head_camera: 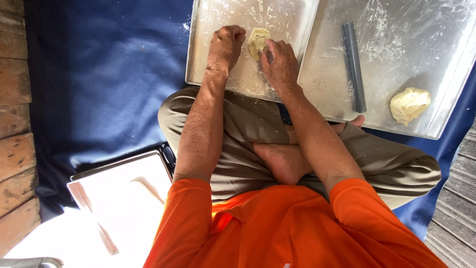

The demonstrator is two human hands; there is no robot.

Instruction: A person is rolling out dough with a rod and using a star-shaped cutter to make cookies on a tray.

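**Q:** Blue cloth (109,74) covers the floor between wooden boards. What rests on it?

**A:** Two floured metal trays lie side by side at the cloth's far edge: a left tray (218,79) and a right tray (421,30). A person in an orange shirt (287,228) sits cross-legged before them.

**Q:** Where is the dough piece, and what does it look like?

**A:** The small dough piece (258,42) lies on the left tray, near the middle of it and a little toward its right edge. It is pale yellow, roughly oval, with a folded, creased surface. Its long axis runs from the tray's near edge toward its far edge, tilted slightly.

**Q:** How do the hands stand?

**A:** The left hand (225,44) is curled into a loose fist, knuckles down on the tray just beside the dough's left edge. The right hand (280,62) has its fingers bent narrow, fingertips pressing on the dough's right side.

**Q:** What else is shown?

**A:** A grey rolling rod (354,67) lies on the right tray, pointing from near edge to far edge. A larger dough lump (409,104) sits near that tray's near right corner. A white box (119,198) stands on the cloth's near left.
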